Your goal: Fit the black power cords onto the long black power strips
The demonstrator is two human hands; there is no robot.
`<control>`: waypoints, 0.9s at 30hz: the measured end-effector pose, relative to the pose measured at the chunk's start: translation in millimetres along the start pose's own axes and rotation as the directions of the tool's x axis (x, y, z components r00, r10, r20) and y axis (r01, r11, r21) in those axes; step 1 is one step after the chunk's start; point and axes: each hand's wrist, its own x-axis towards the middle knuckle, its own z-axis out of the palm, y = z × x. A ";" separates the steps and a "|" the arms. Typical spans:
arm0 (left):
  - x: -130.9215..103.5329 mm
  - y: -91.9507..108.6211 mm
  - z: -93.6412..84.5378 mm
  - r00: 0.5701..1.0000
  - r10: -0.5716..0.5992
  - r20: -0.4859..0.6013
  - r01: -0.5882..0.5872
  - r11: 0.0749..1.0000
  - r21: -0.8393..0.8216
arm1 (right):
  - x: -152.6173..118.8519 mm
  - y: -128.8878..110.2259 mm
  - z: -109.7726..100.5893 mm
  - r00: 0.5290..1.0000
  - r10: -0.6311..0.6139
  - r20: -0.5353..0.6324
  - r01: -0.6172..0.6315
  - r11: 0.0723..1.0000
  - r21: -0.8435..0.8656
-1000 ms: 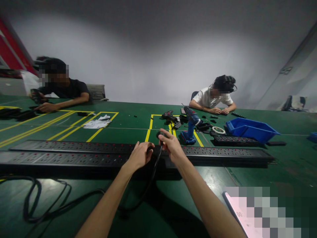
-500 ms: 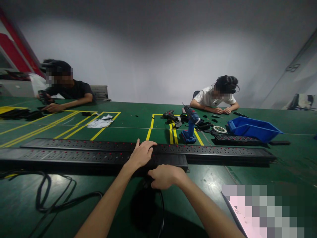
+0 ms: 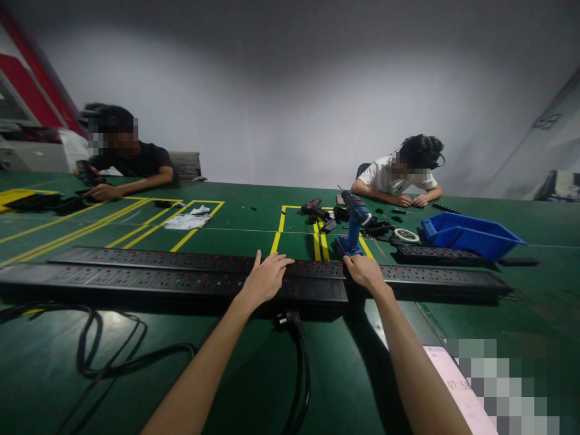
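"Left hand lies palm down across the near strip and far strip, fingers loosely spread, grasping nothing."

"And the right hand?"

"Fingers curled, over the far strip, just beyond the near strip's right end. I can't tell whether it holds anything."

"Containers?"

"One blue bin, between two and three o'clock from the right hand. Its inner walls show; what lies on its floor is hidden."

"How many strips?"

"Two long, plus one short strip, just in front of the bin."

"Plugs?"

"One plug, at five o'clock from the left hand, apart from both hands, its cord trailing toward six."

"Drills?"

"Two. A blue drill stands upright at twelve from the right hand; a dark drill lies at eleven. One tape roll sits between one and two."
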 end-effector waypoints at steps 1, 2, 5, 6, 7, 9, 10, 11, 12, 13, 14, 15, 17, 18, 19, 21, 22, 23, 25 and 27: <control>0.3 0.1 0.4 1.000 0.001 0.000 -0.001 1.000 0.001 | 0.0 -1.3 5.4 1.000 0.003 -0.015 -0.003 1.000 -0.009; 0.6 0.1 0.8 1.000 0.002 0.001 -0.002 1.000 0.002 | -0.6 -3.4 8.4 1.000 0.005 -0.030 -0.005 1.000 -0.014; 1.4 0.6 1.9 1.000 0.003 0.000 -0.003 1.000 0.002 | -3.2 -10.3 7.6 0.999 0.016 -0.048 -0.017 1.000 -0.013; 1.5 0.8 2.0 1.000 0.001 -0.002 -0.001 1.000 0.000 | -3.8 -12.6 6.1 0.998 0.027 -0.051 -0.027 1.000 -0.010; 1.6 1.0 2.0 1.000 -0.002 -0.004 0.002 1.000 -0.003 | -4.2 -15.1 4.7 0.998 0.033 -0.051 -0.033 0.999 -0.004; 1.7 1.3 1.7 1.000 -0.010 -0.007 0.010 1.000 -0.015 | -4.6 -20.8 3.5 0.998 0.032 -0.052 -0.032 0.999 0.014; 1.7 1.4 1.5 1.000 -0.013 -0.009 0.013 1.000 -0.022 | -4.6 -24.0 3.6 0.998 0.026 -0.056 -0.025 0.999 0.026; 1.6 1.4 1.4 1.000 -0.016 -0.012 0.016 0.999 -0.029 | -4.6 -27.2 4.2 0.998 0.018 -0.059 -0.016 0.999 0.037; 1.5 1.3 1.3 1.000 -0.021 -0.017 0.020 0.999 -0.036 | -4.4 -30.2 5.0 0.998 0.010 -0.062 -0.007 0.999 0.049; 1.4 1.1 1.3 0.999 -0.027 -0.024 0.026 0.999 -0.042 | -4.2 -32.8 5.9 0.998 0.003 -0.066 0.001 0.998 0.058; 1.3 0.9 1.4 0.999 -0.033 -0.031 0.032 0.998 -0.047 | -3.8 -34.9 6.8 0.998 -0.005 -0.069 0.009 0.998 0.066; 1.2 0.7 1.5 0.999 -0.039 -0.037 0.037 0.998 -0.051 | -3.4 -36.4 7.6 0.997 -0.012 -0.071 0.017 0.997 0.071; 1.3 0.4 2.0 0.998 -0.043 -0.045 0.040 0.998 -0.056 | -2.6 -37.7 8.8 0.997 -0.020 -0.074 0.026 0.997 0.075; 1.4 0.3 2.2 0.998 -0.043 -0.047 0.041 0.997 -0.058 | -2.2 -37.7 9.1 0.997 -0.019 -0.072 0.024 0.997 0.074; 1.5 0.3 2.3 0.998 -0.046 -0.049 0.043 0.997 -0.060 | -2.0 -37.6 9.2 0.997 -0.015 -0.070 0.020 0.997 0.072; 1.7 0.6 2.4 0.997 -0.056 -0.047 0.053 0.997 -0.061 | -1.9 -37.5 9.3 0.998 -0.004 -0.065 0.008 0.998 0.066; 1.8 0.8 2.3 0.997 -0.062 -0.044 0.059 0.996 -0.062 | -2.0 -37.7 9.2 0.998 0.002 -0.063 0.002 0.998 0.065; 1.9 1.1 2.2 0.997 -0.067 -0.042 0.065 0.996 -0.062 | -2.1 -38.1 9.1 0.998 0.006 -0.064 -0.002 0.998 0.064; 2.1 1.7 2.1 0.996 -0.073 -0.043 0.070 0.995 -0.064 | -2.6 -39.3 9.0 0.998 0.013 -0.069 -0.009 0.998 0.063; 2.1 2.1 2.3 0.995 -0.082 -0.051 0.079 0.995 -0.065 | -2.9 -40.8 9.1 0.997 0.018 -0.077 -0.014 0.998 0.063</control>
